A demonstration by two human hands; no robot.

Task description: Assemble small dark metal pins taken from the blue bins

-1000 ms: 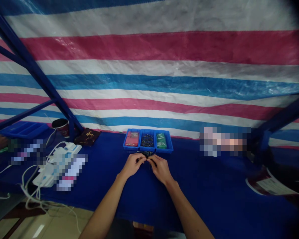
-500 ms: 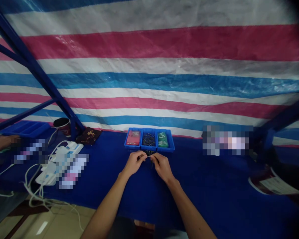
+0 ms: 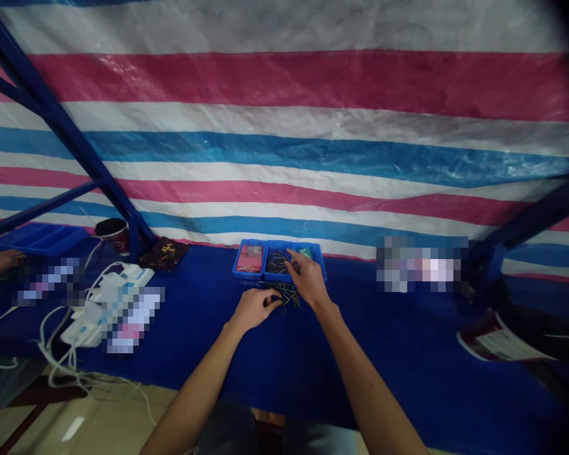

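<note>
My left hand (image 3: 252,308) is at the loose screws (image 3: 289,296) on the table (image 3: 284,360), in front of the blue bins (image 3: 279,273); can't tell if its grip is closed on one. Right hand (image 3: 308,278) over the middle and right bins, grip unclear.

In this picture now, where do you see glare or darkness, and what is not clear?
Head view: glare flecks the striped sheet and the floor; head view: the far right edge is black; head view: pixelated blocks hide items on the table, and the thin pieces are too small to count.
</note>
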